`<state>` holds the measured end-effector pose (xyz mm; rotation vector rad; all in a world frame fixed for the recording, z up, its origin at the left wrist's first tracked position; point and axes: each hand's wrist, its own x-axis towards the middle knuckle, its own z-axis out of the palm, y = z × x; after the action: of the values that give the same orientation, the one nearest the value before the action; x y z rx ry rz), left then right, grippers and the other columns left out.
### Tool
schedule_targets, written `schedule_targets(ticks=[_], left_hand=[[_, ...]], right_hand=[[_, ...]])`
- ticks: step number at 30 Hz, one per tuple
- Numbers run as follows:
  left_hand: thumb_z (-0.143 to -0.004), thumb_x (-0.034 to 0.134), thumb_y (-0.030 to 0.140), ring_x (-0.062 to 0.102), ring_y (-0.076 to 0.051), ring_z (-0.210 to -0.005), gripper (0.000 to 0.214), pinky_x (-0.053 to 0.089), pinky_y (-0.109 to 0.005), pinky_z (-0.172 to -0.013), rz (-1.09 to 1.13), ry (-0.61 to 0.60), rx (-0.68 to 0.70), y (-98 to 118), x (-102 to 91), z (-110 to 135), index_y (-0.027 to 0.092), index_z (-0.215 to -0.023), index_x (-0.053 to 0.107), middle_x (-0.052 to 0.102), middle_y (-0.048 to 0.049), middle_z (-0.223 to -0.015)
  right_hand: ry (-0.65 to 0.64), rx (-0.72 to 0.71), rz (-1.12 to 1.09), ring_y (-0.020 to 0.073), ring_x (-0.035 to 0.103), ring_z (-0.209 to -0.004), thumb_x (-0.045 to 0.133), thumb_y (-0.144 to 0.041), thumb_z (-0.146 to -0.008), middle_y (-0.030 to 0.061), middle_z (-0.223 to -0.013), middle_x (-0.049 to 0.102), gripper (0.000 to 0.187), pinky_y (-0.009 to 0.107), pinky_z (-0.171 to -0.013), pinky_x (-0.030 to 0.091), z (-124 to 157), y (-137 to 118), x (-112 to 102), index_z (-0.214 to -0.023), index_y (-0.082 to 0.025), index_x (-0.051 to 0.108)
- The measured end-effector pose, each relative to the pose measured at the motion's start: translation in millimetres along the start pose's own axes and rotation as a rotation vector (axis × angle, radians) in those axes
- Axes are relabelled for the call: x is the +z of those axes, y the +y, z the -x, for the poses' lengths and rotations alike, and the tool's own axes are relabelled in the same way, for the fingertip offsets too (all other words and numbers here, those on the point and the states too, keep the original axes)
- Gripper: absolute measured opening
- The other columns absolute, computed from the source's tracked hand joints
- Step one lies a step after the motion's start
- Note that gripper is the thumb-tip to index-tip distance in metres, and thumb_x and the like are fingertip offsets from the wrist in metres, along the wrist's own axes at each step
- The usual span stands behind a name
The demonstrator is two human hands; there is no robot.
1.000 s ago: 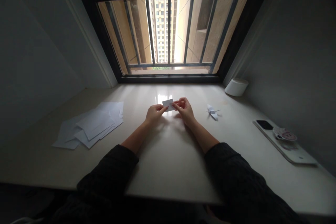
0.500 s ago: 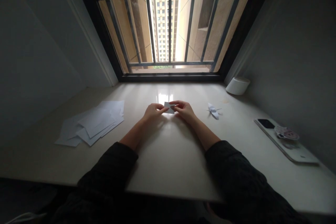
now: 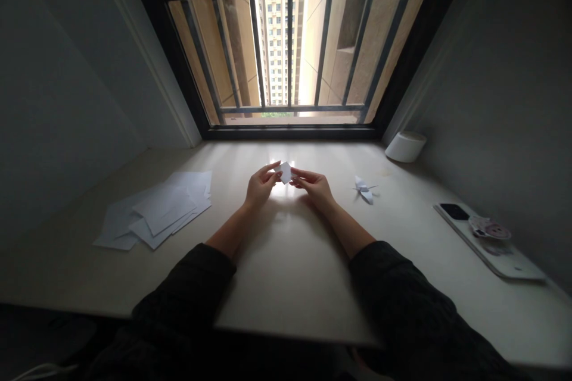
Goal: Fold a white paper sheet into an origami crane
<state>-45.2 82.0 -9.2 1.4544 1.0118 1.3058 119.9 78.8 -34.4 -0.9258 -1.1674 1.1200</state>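
A small folded piece of white paper (image 3: pixel 285 172) is held up between my two hands, turned so that a corner points upward. My left hand (image 3: pixel 263 183) pinches its left side between thumb and fingers. On the right side, my right hand (image 3: pixel 314 183) grips it with thumb and fingertips. Both hands are over the pale tabletop (image 3: pixel 286 274), near the bright window reflection. Fingers cover the paper's side edges, so its exact folds are hard to make out. To the right of my right hand lies a folded white paper crane (image 3: pixel 364 190).
Several loose white paper sheets (image 3: pixel 165 205) overlap on the left. At the right lies a phone (image 3: pixel 491 250) with a cartoon grip on its back. A white rounded object (image 3: pixel 405 147) stands in the far right corner, beside the barred window (image 3: pixel 288 59).
The folded paper has been turned from squarely level to corner-up and raised slightly. My left fingers have shifted upward along it, and my right fingers have regripped its right side.
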Motion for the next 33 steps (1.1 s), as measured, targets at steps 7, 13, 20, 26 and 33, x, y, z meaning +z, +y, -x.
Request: schedule_targets(ticks=[7,13,20,26,33], left_hand=[[-0.070,0.069,0.039,0.061,-0.014,-0.064,0.057,0.048,-0.026,-0.064,-0.008,0.001,0.040,-3.9,-1.8,-2.3,0.017,-0.122,0.058,0.071,-0.0035,-0.074],[-0.072,0.068,0.036,0.061,-0.014,-0.064,0.048,0.048,-0.026,-0.064,0.004,-0.015,0.017,-7.2,-3.1,-3.9,0.016,-0.115,0.063,0.071,-0.0038,-0.073],[-0.073,0.067,0.039,0.065,-0.019,-0.082,0.034,0.049,-0.029,-0.071,-0.035,-0.050,0.050,-4.6,-2.9,-3.7,0.016,-0.098,0.071,0.072,-0.0091,-0.091],[-0.068,0.073,0.039,0.066,-0.024,-0.093,0.037,0.049,-0.035,-0.082,-0.079,-0.060,0.077,-4.9,-4.9,-3.4,0.018,-0.099,0.072,0.070,-0.0113,-0.102],[-0.066,0.075,0.038,0.066,-0.024,-0.092,0.038,0.049,-0.036,-0.084,-0.125,-0.059,0.090,-7.4,-4.3,-4.8,0.020,-0.099,0.072,0.071,-0.0099,-0.101]], right_hand=[[-0.066,-0.035,0.043,0.0193,0.066,-0.072,0.080,-0.040,-0.058,0.0064,-0.081,0.073,0.043,0.033,-0.071,0.050,0.4,-0.8,-1.7,-0.096,-0.020,0.073],[-0.113,-0.011,0.078,0.0220,0.067,-0.079,0.083,-0.035,-0.052,0.0069,-0.091,0.073,0.047,0.036,-0.077,0.050,-0.2,-0.2,-2.4,-0.096,-0.022,0.073],[-0.100,-0.018,0.059,0.0192,0.066,-0.077,0.079,-0.039,-0.059,0.0075,-0.089,0.073,0.046,0.033,-0.073,0.049,-1.4,0.8,-3.9,-0.101,-0.021,0.071],[-0.068,0.038,0.010,0.0177,0.065,-0.075,0.076,-0.041,-0.062,0.0072,-0.085,0.073,0.040,0.030,-0.068,0.048,0.9,-5.9,-1.9,-0.097,-0.021,0.073],[-0.055,0.058,-0.010,0.0170,0.064,-0.072,0.075,-0.042,-0.062,0.0064,-0.083,0.073,0.040,0.030,-0.068,0.048,1.1,-6.3,-1.3,-0.096,-0.021,0.073]])
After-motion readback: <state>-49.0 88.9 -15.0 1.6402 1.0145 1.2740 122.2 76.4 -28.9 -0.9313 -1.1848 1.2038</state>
